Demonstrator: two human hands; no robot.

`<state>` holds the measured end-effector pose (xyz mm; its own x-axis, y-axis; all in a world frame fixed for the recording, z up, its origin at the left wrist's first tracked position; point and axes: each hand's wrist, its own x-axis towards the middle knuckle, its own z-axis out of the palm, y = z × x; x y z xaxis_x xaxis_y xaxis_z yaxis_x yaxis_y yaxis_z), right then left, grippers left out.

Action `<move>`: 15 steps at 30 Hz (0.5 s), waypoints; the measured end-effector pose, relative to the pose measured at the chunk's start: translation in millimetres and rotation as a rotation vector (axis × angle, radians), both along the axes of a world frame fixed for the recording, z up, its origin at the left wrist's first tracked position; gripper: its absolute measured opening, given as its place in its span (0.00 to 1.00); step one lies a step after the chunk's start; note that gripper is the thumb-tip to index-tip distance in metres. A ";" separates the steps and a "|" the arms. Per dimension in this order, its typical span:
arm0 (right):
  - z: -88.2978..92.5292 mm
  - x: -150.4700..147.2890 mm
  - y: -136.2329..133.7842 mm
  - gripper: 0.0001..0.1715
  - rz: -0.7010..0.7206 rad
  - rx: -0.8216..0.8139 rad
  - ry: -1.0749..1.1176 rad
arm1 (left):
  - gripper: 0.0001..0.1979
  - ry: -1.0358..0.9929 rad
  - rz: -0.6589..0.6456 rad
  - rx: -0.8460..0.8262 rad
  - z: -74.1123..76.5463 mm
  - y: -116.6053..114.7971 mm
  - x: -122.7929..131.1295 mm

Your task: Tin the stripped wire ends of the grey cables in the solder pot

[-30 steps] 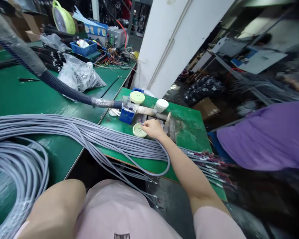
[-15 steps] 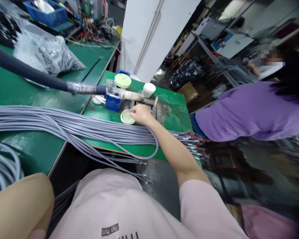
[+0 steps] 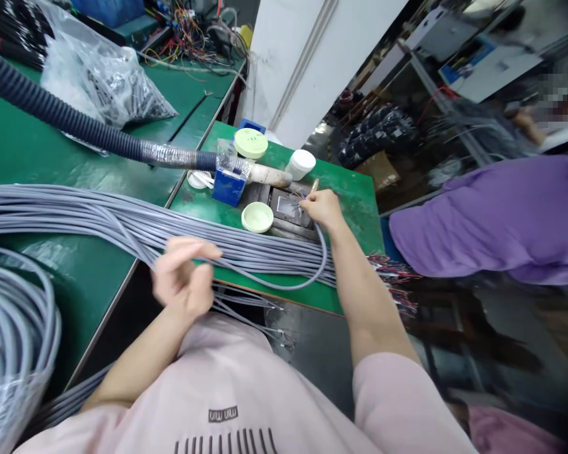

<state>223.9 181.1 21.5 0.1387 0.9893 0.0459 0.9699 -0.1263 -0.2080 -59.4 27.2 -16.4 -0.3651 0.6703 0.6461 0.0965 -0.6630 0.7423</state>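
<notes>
My right hand (image 3: pixel 322 208) pinches the end of a grey cable (image 3: pixel 322 252). Thin coloured wires stick out from that end over a metal pot (image 3: pixel 288 207) with a shiny, silvery rectangular surface. From my fingers the cable bends down and back to the left over the bundle. Closer to my body, my left hand (image 3: pixel 184 271) hovers above the bundle of grey cables (image 3: pixel 246 243), a little blurred. Its fingers are curved and apart from the thumb, with nothing seen between them. Beside the pot sits a pale green dish (image 3: pixel 257 217).
A dark corrugated hose (image 3: pixel 99 140) runs to a blue block (image 3: pixel 228 186) behind the dish. A white tub (image 3: pixel 301 164) and a pale green lid (image 3: pixel 250 143) stand farther back. Coiled cable (image 3: pixel 19 328) lies left; a person in purple (image 3: pixel 492 217) is at right.
My right hand has moved right with the cable end, from the pale green dish to the metal pot. My left hand has come into view over the cables.
</notes>
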 end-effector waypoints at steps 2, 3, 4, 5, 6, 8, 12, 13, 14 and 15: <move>-2.7 -1.5 5.5 0.13 -0.013 -0.043 -0.035 | 0.08 0.204 -0.068 0.033 -13.9 5.8 13.9; -3.6 -2.1 7.7 0.14 -0.019 -0.060 -0.050 | 0.06 0.310 -0.093 0.011 -20.0 7.6 19.9; -4.4 -2.5 9.6 0.14 -0.022 -0.072 -0.063 | 0.06 0.403 -0.123 -0.002 -25.1 8.8 24.6; -5.2 -2.7 11.2 0.14 -0.022 -0.079 -0.075 | 0.05 0.466 -0.141 -0.022 -28.9 9.6 28.0; -6.0 -2.8 12.6 0.14 -0.023 -0.083 -0.085 | 0.05 0.503 -0.151 -0.032 -31.4 9.9 29.9; -7.9 -2.7 15.1 0.15 -0.027 -0.094 -0.098 | 0.05 0.536 -0.160 -0.036 -33.2 10.1 30.9; -12.9 -3.0 18.7 0.15 -0.046 -0.126 -0.101 | 0.05 0.559 -0.154 -0.044 -31.8 10.4 29.6; -13.8 -3.3 19.2 0.16 -0.047 -0.129 -0.101 | 0.05 0.562 -0.151 -0.046 -31.8 10.5 29.7; -14.4 -3.5 19.3 0.16 -0.048 -0.131 -0.101 | 0.05 0.564 -0.148 -0.046 -31.9 10.7 29.8; -14.4 -3.8 19.2 0.16 -0.047 -0.131 -0.102 | 0.05 0.565 -0.146 -0.045 -32.1 10.8 30.1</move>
